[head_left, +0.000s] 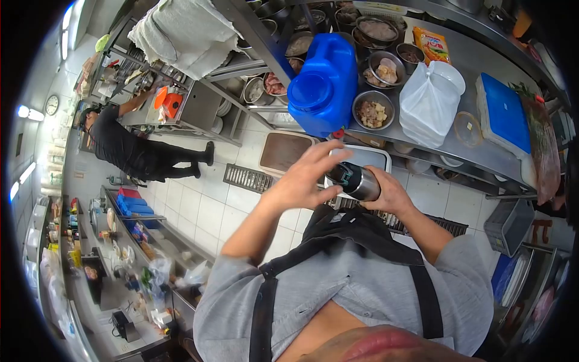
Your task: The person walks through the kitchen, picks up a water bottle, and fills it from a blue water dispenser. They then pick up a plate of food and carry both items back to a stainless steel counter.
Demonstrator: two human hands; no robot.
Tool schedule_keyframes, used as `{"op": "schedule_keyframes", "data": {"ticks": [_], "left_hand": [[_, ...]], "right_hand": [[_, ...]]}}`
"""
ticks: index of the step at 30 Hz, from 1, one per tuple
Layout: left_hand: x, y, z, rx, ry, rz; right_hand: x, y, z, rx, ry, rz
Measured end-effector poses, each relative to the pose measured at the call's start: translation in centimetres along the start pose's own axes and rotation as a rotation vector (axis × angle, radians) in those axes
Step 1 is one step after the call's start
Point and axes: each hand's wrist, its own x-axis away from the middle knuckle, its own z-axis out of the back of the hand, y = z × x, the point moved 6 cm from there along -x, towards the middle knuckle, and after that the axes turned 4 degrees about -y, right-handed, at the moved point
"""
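A metal bottle (366,184) with a black top lies tilted in front of my chest. My right hand (389,192) is wrapped round its silver body. Beside the black top, my left hand (301,182) has its fingers spread and thumb apart, holding nothing. Whether a fingertip touches the top, I cannot tell. Just beyond both hands stands a large blue jug (325,84). A white-rimmed bin (386,158) is partly hidden behind the bottle and my hands.
A steel counter (476,90) ahead holds metal bowls (373,110) of food, a white plastic bag (431,105) and a blue-lidded box (505,114). A brown tray (283,151) is near the floor. Another person (129,145) in black works at the far left. Shelving stands at lower left.
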Motion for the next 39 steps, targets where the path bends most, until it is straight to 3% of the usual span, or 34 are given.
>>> {"op": "schedule_keyframes", "data": {"ticks": [1,2,4,5,6,8,10,12,13,16,18,20,21,22,24,26,29,32,34,37,38,39], "left_hand": [[-0.5,0.9,-0.6,-0.152,-0.099,-0.333],[-0.8,0.1,-0.7,-0.149,-0.099,-0.341],[-1.1,-2.6,-2.4,0.148,-0.358,-0.114],[-0.8,-4.1,-2.3,0.046,-0.404,0.133],[-0.6,-4.6,-2.6,0.057,-0.399,0.131],[-0.1,-7.2,-2.1,-0.078,-0.261,0.468],[0.5,-7.7,-1.7,0.005,-0.22,0.583],[0.1,-3.8,-1.3,0.134,-0.243,-0.093],[0.6,-2.9,-2.0,0.195,-0.413,-0.214],[0.8,-3.3,-2.4,0.084,-0.491,-0.043],[0.4,-3.8,-2.9,0.116,-0.435,-0.057],[0.9,-6.5,-4.0,0.051,-0.457,0.349],[1.6,-8.1,-4.4,0.085,-0.309,0.346],[1.5,-7.9,-4.1,0.083,-0.314,0.343],[2.2,-9.0,-1.2,0.08,-0.116,0.592],[1.3,-8.8,2.6,0.108,0.007,0.589],[-3.1,-6.8,9.5,-0.119,0.352,0.346],[-8.6,-11.0,10.8,-0.335,0.299,0.399],[-10.9,-14.8,8.8,-0.471,0.006,0.572],[-11.9,-16.5,7.1,-0.659,-0.07,0.541],[-11.9,-17.1,7.0,-0.632,-0.119,0.631],[-11.7,-17.4,6.9,-0.614,-0.08,0.578]], "right_hand": [[-0.3,-0.2,-0.1,0.001,0.003,-0.003],[-0.8,-0.6,-0.3,0.015,-0.018,0.005],[-1.3,-1.1,-0.7,0.037,-0.041,0.003],[-1.3,-1.4,-0.9,0.036,-0.034,0.015],[-1.3,-1.6,-1.2,0.037,-0.029,0.028],[-0.9,-1.6,-1.7,0.059,-0.025,0.019],[-0.7,-1.4,-2.0,0.058,-0.002,-0.049],[-0.4,-1.6,-1.8,0.033,0.017,-0.075],[-0.2,-1.7,-1.5,0.009,0.041,-0.097],[0.0,-1.8,-1.2,-0.042,0.04,-0.147],[0.1,-1.5,-1.6,0.001,0.031,-0.154],[0.0,-1.0,-1.9,0.047,0.032,-0.162],[-0.1,-0.9,-1.9,0.109,0.062,-0.119],[0.1,-0.8,-2.0,0.17,0.092,-0.08],[0.8,0.7,-2.2,0.191,0.132,-0.131],[1.5,1.6,-1.7,0.206,0.167,-0.184],[3.2,2.7,-1.0,0.051,0.236,-0.273],[4.3,3.4,-1.3,0.043,0.214,-0.331],[4.7,3.6,-1.6,0.024,0.215,-0.333],[5.8,4.2,-1.9,-0.015,0.244,-0.333],[6.0,4.3,-1.9,-0.028,0.267,-0.321],[6.4,4.7,-2.0,-0.041,0.259,-0.351]]}}
